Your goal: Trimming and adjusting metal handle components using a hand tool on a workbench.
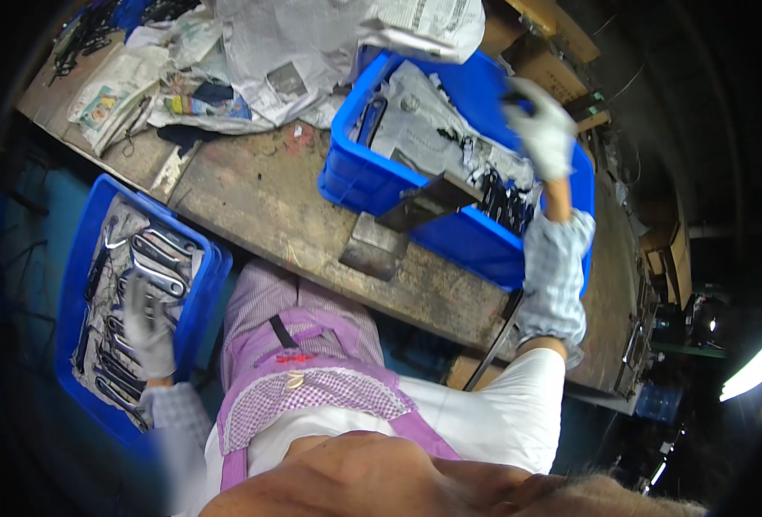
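My left hand (146, 336), in a pale glove, reaches over a blue bin (202, 314) at the lower left. Its fingers are stretched out near several metal hand tools with dark inlaid grips (158, 274); their exact kind is unclear. My right hand (543, 133), also gloved and blurred by motion, is raised over the far right side of a larger blue bin (368, 181) on the workbench. Its fingers curl around something dark, too smeared to name. Below it, dark slender pieces (506, 200) and grey wrapping sheets (424, 121) lie inside this bin.
A metal plate on a block-like base (376, 246) stands at the front edge of the worn bench (260, 202), against the larger bin. White sacks and plastic bags (269, 60) cover the back left. Cardboard boxes (557, 73) stand behind the bin. A thin rod (494, 345) slants by my right arm.
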### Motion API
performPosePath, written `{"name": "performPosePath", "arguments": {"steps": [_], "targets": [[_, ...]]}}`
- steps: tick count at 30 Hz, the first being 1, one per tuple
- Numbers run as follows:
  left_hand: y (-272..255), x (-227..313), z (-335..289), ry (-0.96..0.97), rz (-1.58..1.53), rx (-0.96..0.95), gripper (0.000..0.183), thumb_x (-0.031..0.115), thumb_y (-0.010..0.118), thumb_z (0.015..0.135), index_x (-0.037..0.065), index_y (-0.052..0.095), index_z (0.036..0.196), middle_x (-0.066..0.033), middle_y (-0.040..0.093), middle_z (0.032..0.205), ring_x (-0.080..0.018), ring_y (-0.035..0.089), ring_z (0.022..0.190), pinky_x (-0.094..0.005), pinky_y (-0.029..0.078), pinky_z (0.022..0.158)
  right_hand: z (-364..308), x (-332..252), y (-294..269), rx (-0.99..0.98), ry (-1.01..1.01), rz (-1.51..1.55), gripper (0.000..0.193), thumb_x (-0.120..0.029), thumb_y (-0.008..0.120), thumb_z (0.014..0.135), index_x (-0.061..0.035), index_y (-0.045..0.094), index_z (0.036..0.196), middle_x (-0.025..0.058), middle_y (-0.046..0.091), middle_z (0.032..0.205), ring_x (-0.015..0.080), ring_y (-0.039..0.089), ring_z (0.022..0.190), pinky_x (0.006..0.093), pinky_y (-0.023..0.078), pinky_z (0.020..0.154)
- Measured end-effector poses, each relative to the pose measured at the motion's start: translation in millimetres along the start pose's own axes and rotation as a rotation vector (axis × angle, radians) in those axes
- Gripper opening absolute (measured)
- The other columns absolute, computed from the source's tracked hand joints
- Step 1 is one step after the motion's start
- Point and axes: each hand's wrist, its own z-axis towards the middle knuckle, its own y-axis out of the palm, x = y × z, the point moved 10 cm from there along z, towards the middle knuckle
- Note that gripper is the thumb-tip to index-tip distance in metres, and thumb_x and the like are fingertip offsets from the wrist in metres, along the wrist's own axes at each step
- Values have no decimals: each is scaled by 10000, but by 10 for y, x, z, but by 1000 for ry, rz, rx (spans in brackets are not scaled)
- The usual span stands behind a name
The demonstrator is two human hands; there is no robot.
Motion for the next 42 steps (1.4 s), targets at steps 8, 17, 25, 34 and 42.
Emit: {"name": "performPosePath", "arguments": {"steps": [8, 17, 25, 34, 42], "targets": [[1531, 1463, 20, 448, -326, -349, 319, 30, 716, 839, 12, 690, 1157, -148, 722, 1078, -316, 699, 951, -399, 559, 811, -2241, -285, 847, -209, 602, 478, 236, -201, 743, 876, -42, 743, 1051, 58, 743, 830, 117, 684, 669, 267, 518, 613], [2337, 1670, -86, 551, -232, -315, 231, 133, 682, 904, 88, 706, 1130, -83, 706, 958, -267, 695, 835, -382, 553, 747, -2263, -531, 1428, -23, 118, 223, 156, -98, 717, 878, -25, 692, 1014, 106, 747, 877, 138, 679, 726, 298, 537, 686], [2931, 1738, 71, 63, -47, -582, 513, 552, 815, 726, 64, 677, 801, -152, 699, 829, -339, 682, 837, -435, 529, 733, -2913, 136, 1637, -61, 574, 460, 385, -128, 825, 743, -54, 706, 1102, 103, 668, 1037, 220, 657, 894, 330, 546, 833], [2769, 1536, -198, 48, -161, -790, 564, 597, 680, 857, 64, 740, 1033, -210, 717, 969, -378, 704, 898, -477, 562, 774, -2740, -190, 1907, 12, 698, 568, 214, -73, 770, 848, 31, 718, 1028, 87, 749, 912, 136, 675, 750, 286, 554, 693], [940, 729, -461, -490, -542, -688, 565, 454, 732, 892, 73, 652, 1301, -147, 717, 1044, -204, 682, 887, -310, 555, 799, -2355, -2672, 2136, -340, -379, 804, 410, 173, 565, 766, -37, 713, 1086, 181, 716, 1098, 327, 690, 1059, 391, 524, 945]]}}
